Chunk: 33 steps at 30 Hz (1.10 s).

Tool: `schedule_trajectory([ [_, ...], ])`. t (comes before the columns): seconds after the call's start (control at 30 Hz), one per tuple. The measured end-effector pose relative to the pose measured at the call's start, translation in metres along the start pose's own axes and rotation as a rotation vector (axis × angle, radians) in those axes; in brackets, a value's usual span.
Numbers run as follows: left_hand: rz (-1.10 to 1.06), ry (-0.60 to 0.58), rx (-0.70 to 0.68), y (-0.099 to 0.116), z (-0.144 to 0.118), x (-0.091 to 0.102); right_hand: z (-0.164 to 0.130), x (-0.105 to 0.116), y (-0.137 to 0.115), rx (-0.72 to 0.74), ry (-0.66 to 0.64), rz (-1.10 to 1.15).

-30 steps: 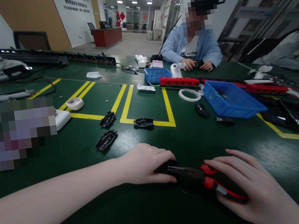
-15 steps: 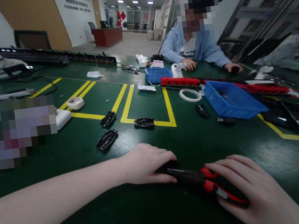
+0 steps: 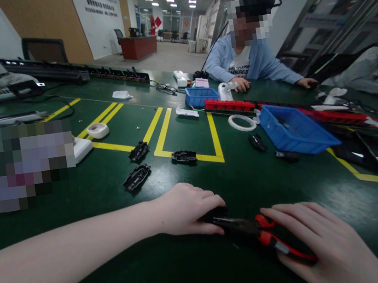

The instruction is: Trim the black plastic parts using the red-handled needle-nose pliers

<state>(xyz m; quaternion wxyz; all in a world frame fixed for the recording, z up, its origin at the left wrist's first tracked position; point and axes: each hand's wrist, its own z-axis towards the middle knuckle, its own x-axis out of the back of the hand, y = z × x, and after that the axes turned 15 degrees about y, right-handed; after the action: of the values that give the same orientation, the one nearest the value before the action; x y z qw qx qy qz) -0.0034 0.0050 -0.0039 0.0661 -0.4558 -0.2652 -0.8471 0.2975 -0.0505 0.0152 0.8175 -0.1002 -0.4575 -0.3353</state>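
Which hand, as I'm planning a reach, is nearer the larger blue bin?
Right. The right hand, holding pliers, is on the near side of the larger blue bin; the left hand, holding a black part, is farther off, leftward.

Left forearm, lower left: bare, slim, smooth-outlined, tapering handward. One small round mark near its narrow end. Left hand, lower centre: bare, slender-fingered. Right hand, lower right: ungloved, long-fingered, bare down to the frame's edge.

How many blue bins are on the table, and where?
2. The small blue bin is by the left end of the red strip; the large blue bin is right of the white ring. I see no others.
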Motion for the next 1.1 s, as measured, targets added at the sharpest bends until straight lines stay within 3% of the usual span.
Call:
schedule_trajectory([
  [0.63, -0.013, -0.023, 0.021, 0.001, 0.001, 0.002, -0.006, -0.006, -0.002, -0.079, -0.001, 0.078],
  [1.1, -0.018, -0.022, 0.016, 0.000, 0.001, 0.002, -0.006, -0.006, -0.010, -0.214, -0.012, 0.109],
])
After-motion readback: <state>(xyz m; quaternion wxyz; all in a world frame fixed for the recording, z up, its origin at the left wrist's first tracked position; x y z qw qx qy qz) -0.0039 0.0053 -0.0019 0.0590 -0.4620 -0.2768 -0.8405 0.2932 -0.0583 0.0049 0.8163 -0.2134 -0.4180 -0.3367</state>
